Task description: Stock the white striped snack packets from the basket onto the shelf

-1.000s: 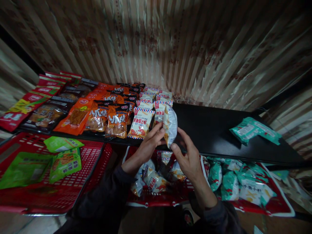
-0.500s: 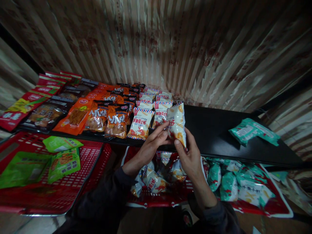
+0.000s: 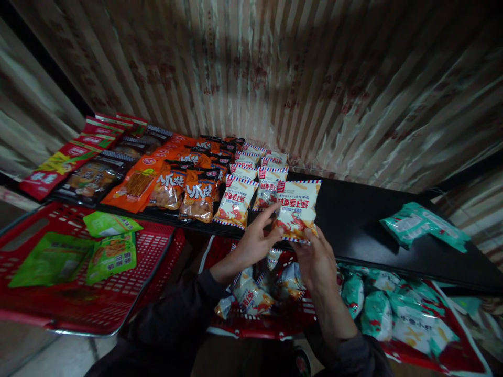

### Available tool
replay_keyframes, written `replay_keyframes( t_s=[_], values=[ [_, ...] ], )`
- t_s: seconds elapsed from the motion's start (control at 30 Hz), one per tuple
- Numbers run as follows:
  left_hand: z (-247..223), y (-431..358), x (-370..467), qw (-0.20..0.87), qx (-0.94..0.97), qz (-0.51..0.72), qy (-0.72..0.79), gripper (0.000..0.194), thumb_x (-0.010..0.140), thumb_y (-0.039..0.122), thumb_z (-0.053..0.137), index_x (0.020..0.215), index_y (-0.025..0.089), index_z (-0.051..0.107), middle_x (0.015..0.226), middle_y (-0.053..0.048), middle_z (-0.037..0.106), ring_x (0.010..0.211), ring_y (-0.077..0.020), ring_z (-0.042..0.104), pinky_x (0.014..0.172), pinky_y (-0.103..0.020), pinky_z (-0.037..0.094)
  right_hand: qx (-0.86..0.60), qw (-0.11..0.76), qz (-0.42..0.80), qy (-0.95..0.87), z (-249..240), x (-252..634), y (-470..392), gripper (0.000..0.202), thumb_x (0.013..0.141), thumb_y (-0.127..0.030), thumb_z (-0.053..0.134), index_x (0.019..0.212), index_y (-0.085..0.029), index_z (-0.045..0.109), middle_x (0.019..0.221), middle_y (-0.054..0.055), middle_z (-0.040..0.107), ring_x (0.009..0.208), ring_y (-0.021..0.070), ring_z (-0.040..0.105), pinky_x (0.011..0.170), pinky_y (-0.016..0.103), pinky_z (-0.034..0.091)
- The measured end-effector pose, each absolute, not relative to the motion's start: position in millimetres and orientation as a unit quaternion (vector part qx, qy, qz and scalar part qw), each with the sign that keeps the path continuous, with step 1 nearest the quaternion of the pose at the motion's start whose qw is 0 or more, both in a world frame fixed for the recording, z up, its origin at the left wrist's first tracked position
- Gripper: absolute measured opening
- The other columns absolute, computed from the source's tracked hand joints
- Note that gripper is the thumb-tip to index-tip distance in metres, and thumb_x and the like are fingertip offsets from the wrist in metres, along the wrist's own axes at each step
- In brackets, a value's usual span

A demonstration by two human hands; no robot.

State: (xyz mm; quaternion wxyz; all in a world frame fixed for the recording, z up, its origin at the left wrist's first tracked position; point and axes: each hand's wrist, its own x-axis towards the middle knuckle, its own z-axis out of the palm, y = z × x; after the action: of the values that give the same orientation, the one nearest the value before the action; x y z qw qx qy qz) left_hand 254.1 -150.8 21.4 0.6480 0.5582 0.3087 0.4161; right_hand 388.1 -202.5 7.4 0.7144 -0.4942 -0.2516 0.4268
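Note:
Between my two hands is a white and yellow snack bag [image 3: 297,205] with red print and a striped edge, its front facing me. My left hand [image 3: 257,238] grips its left lower side with thumb and fingers. At the lower right corner, my right hand [image 3: 316,256] is closed on the bag, its fingers partly behind it. Just left of the held bag, matching white snack bags [image 3: 236,201] stand in two rows on the black shelf [image 3: 349,209]. Below my hands, a red basket [image 3: 251,332] holds more of these bags [image 3: 253,298], lying loosely.
Orange snack bags [image 3: 199,196], dark bags [image 3: 92,178] and red bags [image 3: 58,165] fill the shelf's left part. Two teal bags [image 3: 424,225] lie at its right. A left red basket [image 3: 157,262] holds green bags [image 3: 113,256]; teal bags [image 3: 416,319] fill the right one.
The held bag has turned from an angled side view to show its front squarely, and both hands have shifted their hold on it. The whole view has moved slightly.

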Motion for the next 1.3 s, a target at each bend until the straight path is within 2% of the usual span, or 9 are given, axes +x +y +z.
replay_keyframes(
  t_s=[0.07,0.13,0.23,0.33,0.47,0.67,0.83,1.17,1.3],
  values=[
    [17,-150,256,0.655,0.534,0.429,0.319,0.066,0.081,0.027,0.067,0.143,0.029,0.044,0.149,-0.012,0.045,0.119,-0.0274,0.056,0.077,-0.035,0.059,-0.479,0.719,0.451,-0.225,8,389,-202,0.029,0.078,-0.033,0.070,0.105,-0.023,0.070,0.110,0.005,0.074,0.104,0.0247,0.067,0.088,0.045,0.056],
    [14,-148,257,0.664,0.520,0.422,0.332,0.069,0.079,0.027,0.070,0.143,0.026,0.043,0.139,-0.015,0.054,0.107,-0.0245,0.061,0.066,-0.028,0.057,-0.468,0.722,0.470,-0.196,9,391,-202,0.027,0.076,-0.030,0.071,0.102,-0.023,0.071,0.107,0.004,0.074,0.103,0.0239,0.068,0.090,0.044,0.056],
    [10,-146,257,0.683,0.516,0.391,0.338,0.059,0.080,0.031,0.069,0.134,0.017,0.052,0.111,-0.013,0.068,0.083,-0.0173,0.064,0.054,-0.021,0.051,-0.465,0.725,0.483,-0.161,10,392,-202,0.023,0.073,-0.028,0.073,0.096,-0.024,0.072,0.102,0.001,0.075,0.101,0.0218,0.068,0.090,0.042,0.056],
    [9,-145,257,0.688,0.516,0.386,0.333,0.046,0.080,0.034,0.069,0.119,0.012,0.061,0.096,-0.009,0.071,0.067,-0.0116,0.061,0.053,-0.021,0.048,-0.467,0.726,0.479,-0.158,9,393,-201,0.023,0.071,-0.028,0.074,0.094,-0.024,0.072,0.100,0.001,0.075,0.098,0.0211,0.068,0.088,0.040,0.057],
    [9,-144,257,0.681,0.497,0.409,0.349,0.036,0.079,0.033,0.070,0.107,0.012,0.064,0.084,-0.003,0.070,0.056,-0.0075,0.058,0.054,-0.021,0.047,-0.480,0.716,0.460,-0.214,6,396,-199,0.024,0.072,-0.030,0.075,0.095,-0.024,0.072,0.102,0.002,0.075,0.098,0.0207,0.068,0.088,0.040,0.056],
    [7,-145,264,0.672,0.472,0.436,0.370,0.030,0.077,0.024,0.070,0.104,0.014,0.061,0.083,0.000,0.071,0.052,-0.0061,0.058,0.055,-0.021,0.049,-0.527,0.665,0.452,-0.277,3,415,-196,0.035,0.068,-0.038,0.081,0.100,-0.025,0.072,0.103,0.002,0.075,0.093,0.0208,0.068,0.084,0.038,0.055],
    [2,-149,272,0.657,0.477,0.438,0.385,0.026,0.079,0.020,0.066,0.105,0.017,0.062,0.083,0.001,0.071,0.058,-0.0076,0.061,0.058,-0.021,0.052,-0.570,0.611,0.434,-0.337,2,432,-194,0.044,0.068,-0.044,0.082,0.105,-0.023,0.073,0.102,0.004,0.077,0.091,0.0232,0.069,0.088,0.043,0.053],
    [0,-142,267,0.656,0.439,0.465,0.402,0.024,0.081,0.014,0.059,0.105,0.016,0.058,0.085,0.001,0.070,0.051,-0.0059,0.063,0.055,-0.019,0.050,-0.554,0.627,0.422,-0.349,-5,424,-180,0.045,0.064,-0.043,0.084,0.103,-0.022,0.074,0.103,0.005,0.078,0.094,0.0246,0.070,0.096,0.049,0.051],
    [-1,-136,264,0.631,0.447,0.481,0.414,0.023,0.079,0.016,0.061,0.102,0.017,0.058,0.085,0.000,0.068,0.061,-0.0096,0.065,0.055,-0.021,0.055,-0.555,0.628,0.402,-0.368,-10,419,-172,0.044,0.066,-0.043,0.082,0.104,-0.022,0.074,0.107,0.006,0.077,0.100,0.0268,0.069,0.098,0.051,0.050]
  ],
)
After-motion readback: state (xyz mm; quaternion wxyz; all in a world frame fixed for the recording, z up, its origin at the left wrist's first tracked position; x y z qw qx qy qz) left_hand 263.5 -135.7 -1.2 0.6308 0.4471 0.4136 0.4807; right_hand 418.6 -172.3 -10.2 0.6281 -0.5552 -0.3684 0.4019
